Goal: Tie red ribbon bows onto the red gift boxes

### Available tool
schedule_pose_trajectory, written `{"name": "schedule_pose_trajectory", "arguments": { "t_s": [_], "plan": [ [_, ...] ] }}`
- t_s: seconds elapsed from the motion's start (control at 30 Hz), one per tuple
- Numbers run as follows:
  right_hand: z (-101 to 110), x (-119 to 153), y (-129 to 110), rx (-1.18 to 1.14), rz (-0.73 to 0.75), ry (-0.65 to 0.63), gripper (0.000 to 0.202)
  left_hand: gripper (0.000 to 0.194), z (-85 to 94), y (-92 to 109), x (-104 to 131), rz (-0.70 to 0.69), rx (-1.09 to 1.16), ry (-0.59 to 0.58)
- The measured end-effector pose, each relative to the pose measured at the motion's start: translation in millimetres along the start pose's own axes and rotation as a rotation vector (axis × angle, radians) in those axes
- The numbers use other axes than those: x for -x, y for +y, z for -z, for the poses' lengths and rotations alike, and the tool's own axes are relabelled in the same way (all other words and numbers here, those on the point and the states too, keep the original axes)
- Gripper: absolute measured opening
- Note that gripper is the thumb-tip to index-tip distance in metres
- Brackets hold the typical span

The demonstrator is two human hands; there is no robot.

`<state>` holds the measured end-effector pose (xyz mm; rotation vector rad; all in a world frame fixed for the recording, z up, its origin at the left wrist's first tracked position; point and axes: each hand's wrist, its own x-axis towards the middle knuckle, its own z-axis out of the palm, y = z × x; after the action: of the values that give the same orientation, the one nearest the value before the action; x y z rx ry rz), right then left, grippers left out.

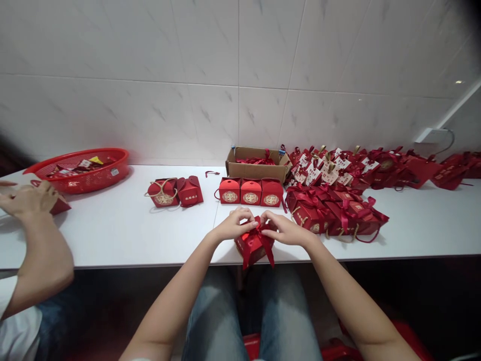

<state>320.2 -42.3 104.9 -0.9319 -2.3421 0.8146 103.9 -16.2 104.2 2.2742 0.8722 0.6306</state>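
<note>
Close to the table's front edge sits a small red gift box with a dark red ribbon tied in a bow on top, its two tails hanging down the front. My left hand pinches the bow from the left side. From the right, my right hand grips the other side of the bow, fingers curled. Just behind my hands, a row of three red gift boxes with gold emblems stands side by side.
Behind the row is an open cardboard box of red ribbons. Finished-looking boxes with bows crowd the right, before tagged red bags. Two boxes stand left of centre. Far left, a co-worker's hand is beside a red basket of sweets.
</note>
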Motion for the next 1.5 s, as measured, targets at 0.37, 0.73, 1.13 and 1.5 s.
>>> {"name": "schedule_pose_trajectory", "arguments": {
  "t_s": [0.37, 0.73, 1.13, 1.5],
  "plan": [
    [5.6, 5.3, 11.4, 0.005, -0.023, 0.055, 0.016, 0.026, 3.6, 0.5, 5.5, 0.019, -0.024, -0.055],
    [3.3, 2.5, 10.0, -0.029, -0.074, -0.019, 0.03, 0.011, 5.5, -11.7, 3.4, -0.028, -0.086, -0.035],
    [-0.3, 2.0, 9.7, -0.269, -0.176, -0.022, 0.036, 0.031, 14.0, -20.9, 2.2, -0.104, 0.261, -0.058],
    [-7.2, -5.6, 11.8, -0.242, -0.105, 0.129, 0.036, 0.032, 3.0, -10.4, -1.0, 0.019, 0.436, -0.037]
  ]
}}
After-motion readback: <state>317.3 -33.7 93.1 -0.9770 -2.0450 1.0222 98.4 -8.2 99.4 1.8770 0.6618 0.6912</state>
